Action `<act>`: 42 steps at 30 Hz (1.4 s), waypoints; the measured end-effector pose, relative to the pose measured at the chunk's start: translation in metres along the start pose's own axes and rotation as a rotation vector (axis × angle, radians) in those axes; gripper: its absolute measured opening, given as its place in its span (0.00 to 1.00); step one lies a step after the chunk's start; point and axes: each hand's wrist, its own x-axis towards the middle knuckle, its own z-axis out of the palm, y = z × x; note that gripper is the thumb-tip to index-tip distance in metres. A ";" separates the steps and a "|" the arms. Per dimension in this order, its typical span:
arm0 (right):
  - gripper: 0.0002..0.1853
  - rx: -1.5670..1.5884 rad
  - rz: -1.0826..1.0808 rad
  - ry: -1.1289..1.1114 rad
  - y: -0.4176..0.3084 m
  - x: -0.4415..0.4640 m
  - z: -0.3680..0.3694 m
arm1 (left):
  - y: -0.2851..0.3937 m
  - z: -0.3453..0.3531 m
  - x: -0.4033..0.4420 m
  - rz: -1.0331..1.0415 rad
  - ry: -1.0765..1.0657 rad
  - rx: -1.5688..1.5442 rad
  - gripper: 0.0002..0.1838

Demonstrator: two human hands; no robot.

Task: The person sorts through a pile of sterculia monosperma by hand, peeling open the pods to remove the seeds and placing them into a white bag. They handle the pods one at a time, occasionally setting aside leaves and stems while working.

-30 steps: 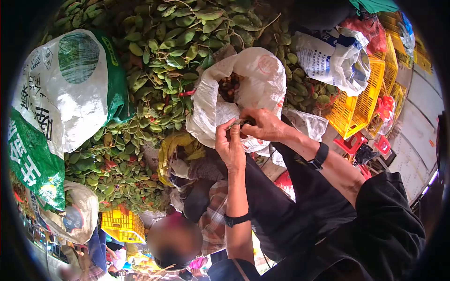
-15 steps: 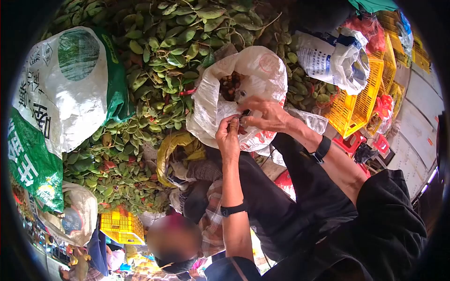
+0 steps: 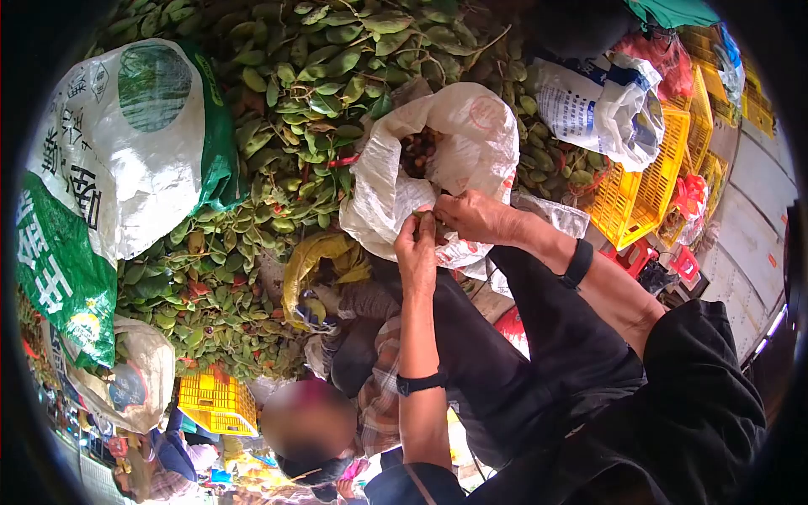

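Observation:
Above my lap, my left hand point(image 3: 416, 251) is pinched closed, with a bit of green showing at its fingertips. My right hand point(image 3: 481, 217) is closed too, its thumb and fingers meeting right beside the left fingertips. Whatever lies between the fingers is too small and covered to name. Both hands are over the near rim of a white woven sack point(image 3: 471, 139) with its mouth rolled open. Inside the sack lie several small, round, brownish-red pieces point(image 3: 416, 151).
A wide heap of green leafy sprigs point(image 3: 311, 101) surrounds the sack. White-and-green printed sacks point(image 3: 156, 185) lie left; a white-and-blue bag point(image 3: 581, 109) and yellow crates point(image 3: 640, 194) stand right. Another person's gloved hand point(image 3: 324, 303) is by a yellow bag point(image 3: 295, 273).
My right hand has come down from the sack's opening, its fingers closing beside my left fingertips. A small pale blur over the opening is gone. The other person's gloved hand has shifted slightly.

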 end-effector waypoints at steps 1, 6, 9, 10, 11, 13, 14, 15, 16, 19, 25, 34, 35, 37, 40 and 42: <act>0.09 -0.014 0.004 0.039 -0.002 0.000 0.002 | 0.001 0.002 0.000 0.033 0.009 -0.040 0.17; 0.07 0.026 0.079 0.198 0.000 -0.001 0.011 | -0.009 0.006 0.002 0.144 -0.012 0.009 0.18; 0.07 0.128 0.163 0.255 0.011 0.001 0.009 | -0.017 0.005 0.002 0.242 -0.052 0.065 0.20; 0.08 0.214 0.216 0.257 0.014 0.001 0.009 | -0.015 0.003 0.000 0.242 -0.094 0.090 0.22; 0.08 0.214 0.213 0.257 0.016 -0.001 0.009 | -0.014 0.004 0.001 0.246 -0.092 0.091 0.22; 0.09 0.087 0.142 0.292 0.012 -0.010 0.007 | -0.009 0.011 0.000 0.192 -0.142 0.116 0.28; 0.07 0.038 0.127 0.281 0.013 -0.011 0.007 | -0.014 0.011 0.007 0.262 -0.177 0.285 0.32; 0.07 0.036 0.111 0.278 0.011 -0.013 0.005 | -0.011 0.017 0.006 0.271 -0.162 0.317 0.26; 0.07 -0.070 0.142 0.280 0.009 -0.016 0.004 | -0.010 0.019 0.009 0.311 -0.179 0.440 0.22; 0.10 -0.201 0.147 0.266 0.013 -0.022 -0.006 | -0.009 0.032 0.021 0.545 -0.135 0.665 0.13; 0.10 -0.099 0.198 0.302 0.025 -0.020 -0.014 | -0.008 0.055 0.030 0.594 -0.051 0.773 0.12; 0.06 -0.324 0.323 0.351 0.016 -0.028 -0.037 | -0.004 0.037 0.039 0.186 -0.134 -0.043 0.29; 0.05 -0.280 0.266 0.392 0.016 -0.034 -0.040 | 0.015 0.034 0.030 0.012 -0.104 -0.202 0.33; 0.05 -0.280 0.268 0.387 0.011 -0.041 -0.041 | -0.001 0.032 0.045 0.091 -0.043 0.026 0.40; 0.04 -0.235 0.189 0.410 -0.008 -0.047 -0.041 | 0.018 0.028 0.030 -0.090 -0.024 -0.118 0.40; 0.04 -0.194 0.135 0.414 -0.027 -0.049 -0.037 | -0.033 0.021 0.046 0.157 -0.221 0.120 0.35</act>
